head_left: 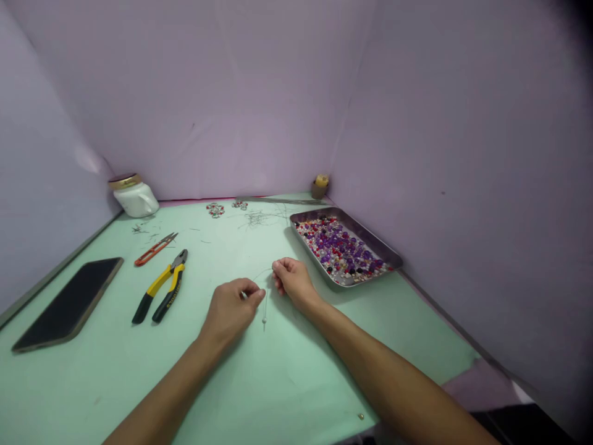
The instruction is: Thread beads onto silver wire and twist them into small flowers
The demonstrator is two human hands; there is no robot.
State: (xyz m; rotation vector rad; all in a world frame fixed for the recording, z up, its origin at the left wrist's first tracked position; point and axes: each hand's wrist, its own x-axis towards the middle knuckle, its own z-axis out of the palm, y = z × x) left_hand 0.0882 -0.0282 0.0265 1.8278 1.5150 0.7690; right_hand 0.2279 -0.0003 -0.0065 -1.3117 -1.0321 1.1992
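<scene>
A thin wire (263, 272) runs between my two hands above the green tabletop. My left hand (234, 307) pinches it between thumb and forefinger. The fingertips of my right hand (293, 279) are closed on its other stretch, slightly farther from me. Below my left fingertips hangs a doubled length of the wire with a small pale bead (264, 320) near its lower end. To the right of my right hand lies a metal tray (345, 282) holding many purple, red, black, white and cream beads (336, 244).
Yellow-and-black pliers (177, 279), orange thread snips (155, 250) and a dark phone (69, 303) lie on the left. A white jar (138, 199) stands at the back left. Beaded pieces (215, 210), loose wires (257, 217) and a small pot (319, 186) are along the back.
</scene>
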